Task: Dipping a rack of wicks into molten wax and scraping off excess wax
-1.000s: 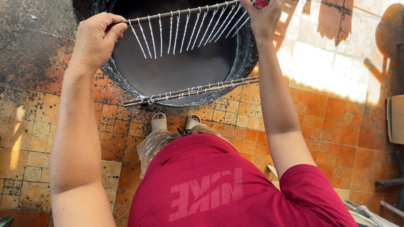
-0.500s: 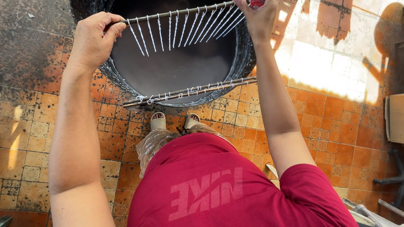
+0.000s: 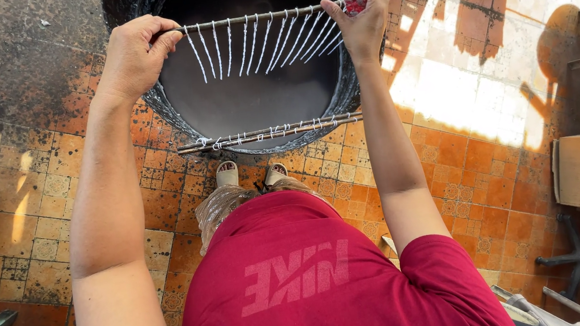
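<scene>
Both hands — left hand (image 3: 132,57), right hand (image 3: 362,25) — grip the rod (image 3: 255,17) ends above the vat (image 3: 158,115).

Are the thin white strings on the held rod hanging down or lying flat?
Hanging down: the thin white strings dangle from the rod over the round black vat.

Candle-dipping workshop: big black vat (image 3: 350,86), rods of white dipped wicks (image 3: 266,133), stained tiled floor (image 3: 46,208).
</scene>
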